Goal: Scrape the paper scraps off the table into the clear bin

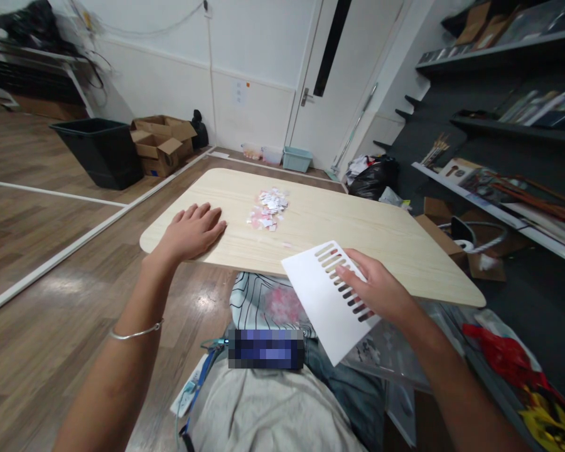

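My left hand (194,231) lies flat on the left end of the pale wooden table (358,235), fingers spread, with nothing in it. In my right hand (374,282) is a flat white plastic scraper (322,301) with a row of rounded slots along one side. My thumb presses on its face beside the slots, and it tilts over the table's near edge above my lap. Beyond both hands, a small heap of white and pink paper scraps (273,204) rests on the tabletop. A tiny scrap (287,244) sits closer to the near edge.
Below the table edge, a striped bag (249,301) holding pinkish bits hangs by my lap. A black bin (98,154) and open cardboard boxes (164,141) stand on the floor at left. Shelves (513,207) line the right side, with a black bag (374,179) nearby.
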The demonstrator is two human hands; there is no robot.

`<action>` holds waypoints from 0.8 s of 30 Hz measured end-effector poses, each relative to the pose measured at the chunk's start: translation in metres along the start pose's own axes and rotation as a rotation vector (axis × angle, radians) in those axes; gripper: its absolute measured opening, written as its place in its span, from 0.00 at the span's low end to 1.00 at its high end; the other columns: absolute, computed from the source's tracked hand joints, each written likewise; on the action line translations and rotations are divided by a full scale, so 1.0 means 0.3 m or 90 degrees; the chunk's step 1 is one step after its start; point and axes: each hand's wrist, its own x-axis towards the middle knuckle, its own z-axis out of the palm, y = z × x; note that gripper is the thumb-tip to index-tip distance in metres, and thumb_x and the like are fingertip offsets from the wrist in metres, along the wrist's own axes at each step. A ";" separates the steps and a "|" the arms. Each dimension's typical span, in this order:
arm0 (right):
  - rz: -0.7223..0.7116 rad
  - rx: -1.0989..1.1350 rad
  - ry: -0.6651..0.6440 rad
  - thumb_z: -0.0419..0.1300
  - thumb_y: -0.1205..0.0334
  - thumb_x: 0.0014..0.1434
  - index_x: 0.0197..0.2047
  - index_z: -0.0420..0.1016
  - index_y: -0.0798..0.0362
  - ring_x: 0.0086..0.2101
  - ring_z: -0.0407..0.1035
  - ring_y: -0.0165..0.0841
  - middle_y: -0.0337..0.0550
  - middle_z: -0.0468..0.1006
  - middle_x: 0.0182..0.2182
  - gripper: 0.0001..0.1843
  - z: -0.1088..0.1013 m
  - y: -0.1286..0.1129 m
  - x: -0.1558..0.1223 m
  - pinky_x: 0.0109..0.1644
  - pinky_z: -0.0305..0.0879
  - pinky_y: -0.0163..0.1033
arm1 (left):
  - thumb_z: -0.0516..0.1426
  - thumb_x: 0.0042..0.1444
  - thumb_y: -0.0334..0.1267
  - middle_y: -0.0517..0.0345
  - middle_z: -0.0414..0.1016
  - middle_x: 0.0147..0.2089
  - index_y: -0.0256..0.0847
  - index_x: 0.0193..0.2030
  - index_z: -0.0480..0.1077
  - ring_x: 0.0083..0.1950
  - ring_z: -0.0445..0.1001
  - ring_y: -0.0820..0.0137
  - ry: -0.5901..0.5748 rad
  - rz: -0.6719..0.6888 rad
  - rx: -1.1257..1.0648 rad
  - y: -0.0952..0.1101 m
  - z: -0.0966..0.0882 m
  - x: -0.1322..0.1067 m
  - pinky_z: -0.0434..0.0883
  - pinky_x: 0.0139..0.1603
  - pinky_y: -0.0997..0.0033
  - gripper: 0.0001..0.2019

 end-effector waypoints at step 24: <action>0.212 0.121 -0.076 0.78 0.49 0.72 0.57 0.91 0.50 0.30 0.84 0.39 0.47 0.95 0.41 0.17 -0.131 0.026 0.116 0.30 0.80 0.37 | 0.45 0.88 0.58 0.41 0.71 0.96 0.48 0.91 0.77 0.97 0.65 0.37 0.006 -0.004 -0.020 -0.002 -0.001 -0.001 0.64 0.95 0.33 0.38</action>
